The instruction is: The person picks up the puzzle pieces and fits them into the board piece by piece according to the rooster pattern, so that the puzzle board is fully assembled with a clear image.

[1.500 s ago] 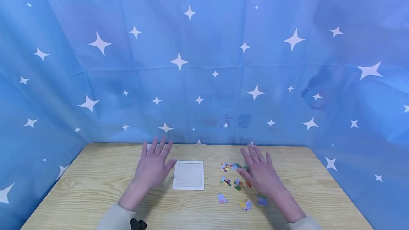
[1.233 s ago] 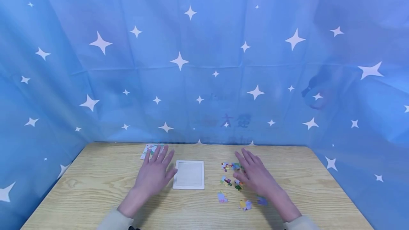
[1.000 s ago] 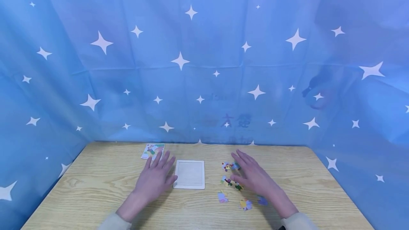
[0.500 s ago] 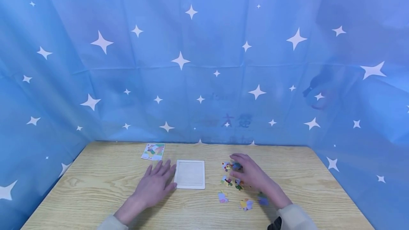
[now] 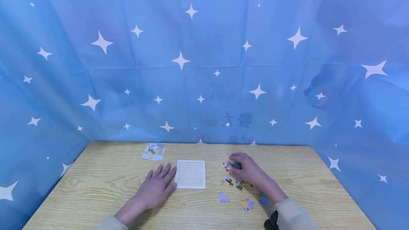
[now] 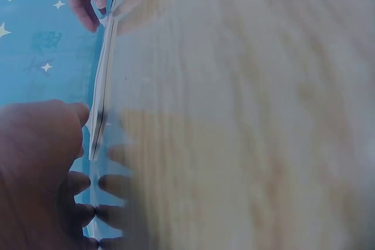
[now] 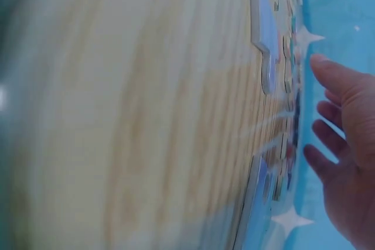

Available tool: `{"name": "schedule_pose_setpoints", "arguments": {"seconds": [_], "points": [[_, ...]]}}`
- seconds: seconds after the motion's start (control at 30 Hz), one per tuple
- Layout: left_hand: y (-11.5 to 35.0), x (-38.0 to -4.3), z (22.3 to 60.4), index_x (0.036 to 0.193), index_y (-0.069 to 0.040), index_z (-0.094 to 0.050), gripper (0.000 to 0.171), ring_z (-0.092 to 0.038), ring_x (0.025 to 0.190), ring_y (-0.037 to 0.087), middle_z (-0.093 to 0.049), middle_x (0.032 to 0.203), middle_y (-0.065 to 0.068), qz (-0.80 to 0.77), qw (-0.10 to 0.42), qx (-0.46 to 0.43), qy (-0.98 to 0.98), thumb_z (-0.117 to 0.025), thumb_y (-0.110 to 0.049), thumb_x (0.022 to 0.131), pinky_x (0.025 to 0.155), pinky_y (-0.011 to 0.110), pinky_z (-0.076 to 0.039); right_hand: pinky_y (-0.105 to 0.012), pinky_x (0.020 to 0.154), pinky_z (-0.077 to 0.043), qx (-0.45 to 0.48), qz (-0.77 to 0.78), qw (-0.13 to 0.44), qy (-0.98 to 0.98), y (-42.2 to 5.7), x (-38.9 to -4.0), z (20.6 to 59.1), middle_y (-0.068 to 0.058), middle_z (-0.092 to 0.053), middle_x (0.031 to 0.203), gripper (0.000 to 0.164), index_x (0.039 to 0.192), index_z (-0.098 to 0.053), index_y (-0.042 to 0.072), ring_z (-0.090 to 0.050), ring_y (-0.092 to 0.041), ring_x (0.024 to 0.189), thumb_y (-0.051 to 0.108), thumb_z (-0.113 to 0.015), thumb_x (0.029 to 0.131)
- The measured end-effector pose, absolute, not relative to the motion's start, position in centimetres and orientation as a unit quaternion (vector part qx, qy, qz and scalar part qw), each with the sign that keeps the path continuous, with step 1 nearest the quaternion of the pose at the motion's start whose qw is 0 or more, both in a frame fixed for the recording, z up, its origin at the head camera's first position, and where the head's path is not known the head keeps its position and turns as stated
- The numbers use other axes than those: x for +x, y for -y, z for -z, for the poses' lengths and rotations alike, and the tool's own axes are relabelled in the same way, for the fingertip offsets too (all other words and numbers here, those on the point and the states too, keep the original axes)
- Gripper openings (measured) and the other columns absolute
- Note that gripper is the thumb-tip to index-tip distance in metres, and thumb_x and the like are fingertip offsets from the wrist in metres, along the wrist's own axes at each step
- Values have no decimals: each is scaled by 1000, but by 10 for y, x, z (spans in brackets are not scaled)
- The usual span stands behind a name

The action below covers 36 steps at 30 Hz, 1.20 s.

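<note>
The right hand [image 5: 250, 169] has lowered, grip apart, over the pieces [image 5: 239, 186] between the tray [image 5: 191, 175] and the right edge of the desk [image 5: 306, 184]; the left hand [image 5: 156, 187], also lowered, spreads its fingers beside the tray.

We see a tabletop [image 5: 80, 187] with a wood grain, smooth and glossy enough to throw reflections in the left wrist view. Behind it we find a backdrop [image 5: 204, 31] of thin, creased cloth. The white frame [image 5: 191, 187] looks to us like smooth plastic, the puzzle pieces [image 5: 223, 198] like thick printed board, the picture card [image 5: 153, 151] like paper, the sleeve [image 5: 292, 214] like matt cloth
</note>
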<state>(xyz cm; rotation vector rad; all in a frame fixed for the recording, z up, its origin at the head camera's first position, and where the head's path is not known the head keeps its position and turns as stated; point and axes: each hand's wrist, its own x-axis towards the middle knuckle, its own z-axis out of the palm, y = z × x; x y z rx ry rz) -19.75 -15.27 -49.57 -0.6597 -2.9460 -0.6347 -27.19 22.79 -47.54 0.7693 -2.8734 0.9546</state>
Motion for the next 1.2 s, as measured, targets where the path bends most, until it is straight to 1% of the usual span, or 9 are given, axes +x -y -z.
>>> {"name": "schedule_pose_setpoints", "arguments": {"seconds": [0.23, 0.43, 0.67, 0.87, 1.0, 1.2], "points": [[151, -196, 496, 156, -8, -44, 59, -27, 148, 49, -35, 161, 23, 221, 20, -204, 954, -45, -43, 109, 111, 75, -19, -57, 103, -45, 258, -296, 0, 920, -226, -277, 479, -22, -57, 139, 49, 135, -63, -4, -51, -44, 131, 20, -77, 95], [150, -195, 491, 154, -7, -47, 53, -26, 148, 50, -36, 160, 24, 216, 13, -206, 954, -47, -36, 110, 111, 76, -18, -58, 103, -45, 246, -319, -11, 915, -225, -279, 481, -20, -58, 139, 46, 133, -64, -3, -52, -44, 130, 21, -76, 95], [149, -195, 487, 155, -10, -47, 53, -25, 149, 47, -34, 162, 21, 209, -5, -197, 958, -45, -38, 110, 112, 75, -17, -57, 103, -45, 224, -366, -32, 903, -228, -285, 486, -17, -57, 141, 42, 130, -68, 3, -50, -43, 131, 24, -76, 96], [150, -196, 490, 154, -8, -48, 52, -27, 147, 51, -36, 160, 25, 217, 13, -211, 953, -46, -37, 110, 109, 78, -18, -56, 103, -45, 200, -394, -54, 896, -230, -291, 489, -13, -56, 140, 37, 126, -72, 8, -48, -41, 133, 25, -79, 93], [151, -197, 492, 155, -9, -47, 54, -26, 147, 52, -35, 160, 26, 212, 16, -216, 953, -46, -39, 110, 109, 78, -18, -52, 100, -49, 202, -401, -70, 891, -231, -294, 487, -13, -57, 136, 36, 124, -72, 9, -52, -41, 129, 24, -79, 93], [151, -197, 489, 153, -7, -48, 54, -26, 146, 53, -35, 159, 27, 217, 10, -220, 951, -47, -39, 110, 109, 78, -18, -47, 92, -53, 215, -397, -83, 888, -232, -298, 485, -8, -61, 125, 33, 122, -73, 8, -59, -33, 115, 22, -80, 93]]}}
